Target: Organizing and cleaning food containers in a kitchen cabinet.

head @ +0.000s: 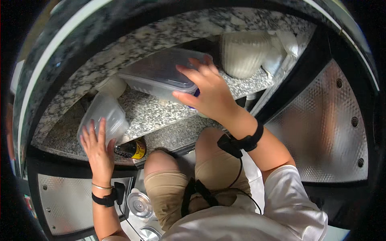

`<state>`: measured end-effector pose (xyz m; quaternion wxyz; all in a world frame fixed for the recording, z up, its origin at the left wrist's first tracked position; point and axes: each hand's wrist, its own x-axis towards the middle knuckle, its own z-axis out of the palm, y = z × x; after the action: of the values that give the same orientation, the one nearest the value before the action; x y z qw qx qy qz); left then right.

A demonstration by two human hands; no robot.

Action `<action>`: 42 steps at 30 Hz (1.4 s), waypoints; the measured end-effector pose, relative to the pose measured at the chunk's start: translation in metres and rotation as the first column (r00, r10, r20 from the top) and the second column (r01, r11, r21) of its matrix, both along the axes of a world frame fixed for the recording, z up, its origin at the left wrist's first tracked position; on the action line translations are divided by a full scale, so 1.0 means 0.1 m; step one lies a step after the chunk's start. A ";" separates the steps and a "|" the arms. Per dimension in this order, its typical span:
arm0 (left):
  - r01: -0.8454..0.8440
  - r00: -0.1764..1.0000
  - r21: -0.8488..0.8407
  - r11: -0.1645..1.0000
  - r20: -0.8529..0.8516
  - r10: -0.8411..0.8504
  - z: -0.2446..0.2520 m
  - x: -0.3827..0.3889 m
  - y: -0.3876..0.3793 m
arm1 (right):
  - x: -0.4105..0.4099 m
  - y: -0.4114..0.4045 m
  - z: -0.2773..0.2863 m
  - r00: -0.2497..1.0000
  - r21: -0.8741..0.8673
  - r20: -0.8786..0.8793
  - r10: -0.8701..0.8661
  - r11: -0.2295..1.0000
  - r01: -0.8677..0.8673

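My left hand (98, 150) rests its spread fingers against a clear plastic container (104, 116), which stands tilted at the left part of a granite shelf (159, 110) inside an open cabinet. A larger clear plastic box with a lid (159, 72) lies farther in; my right hand (208, 87) is on its right end, fingers over the lid and thumb at the front corner. Part of something purple shows beneath that corner. Behind the left container is a whitish round container (112, 86). Below my left fingers, a dark bottle with a yellow label (132, 149) lies on the lower level.
A ribbed whitish container (245, 54) stands at the shelf's right, beside crumpled plastic bags (277, 54). Open cabinet doors with textured metal panels flank me, one right (325, 129), one left (69, 201). Clear lidded jars (140, 205) stand on the floor by my knee.
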<state>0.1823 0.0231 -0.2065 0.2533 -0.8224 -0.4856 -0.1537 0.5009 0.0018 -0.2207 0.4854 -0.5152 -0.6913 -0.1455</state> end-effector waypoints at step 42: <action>0.193 0.815 0.081 0.978 0.541 -0.206 0.45 -0.05 -0.20 | 1.07 -1.70 -0.31 0.969 -0.173 -0.241 0.060 0.980 -0.103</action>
<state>0.1775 0.0032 -0.1613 0.0959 -0.7876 -0.4470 -0.4131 0.6077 -0.1677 -0.2520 0.5195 -0.5423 -0.6603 0.0008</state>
